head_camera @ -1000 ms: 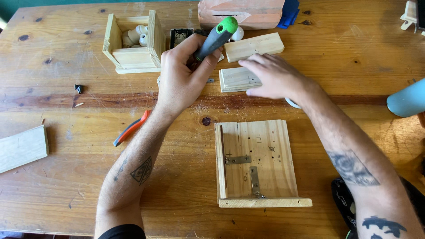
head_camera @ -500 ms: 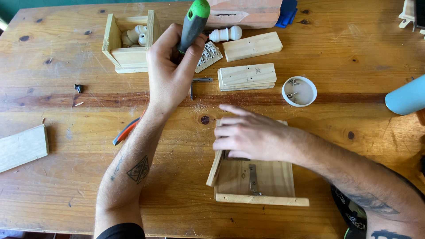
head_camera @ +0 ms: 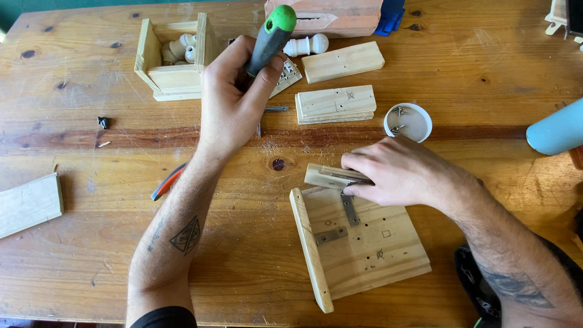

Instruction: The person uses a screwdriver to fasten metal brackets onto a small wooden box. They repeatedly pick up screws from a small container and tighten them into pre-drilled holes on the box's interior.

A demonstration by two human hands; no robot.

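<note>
Scratched, knotty wooden table (head_camera: pixel 461 54)

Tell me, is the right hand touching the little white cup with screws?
Apart. The head view shows bare table between the right hand and the white cup.

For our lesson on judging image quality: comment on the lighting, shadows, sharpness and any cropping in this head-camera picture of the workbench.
Head view: even, soft daylight, with no harsh glare on the wooden table. Head view: faint shadows under the left hand and the right hand. Head view: sharp focus, with the wood grain and the screwdriver crisp. Head view: the blue cylinder is cropped at the right edge.
</note>
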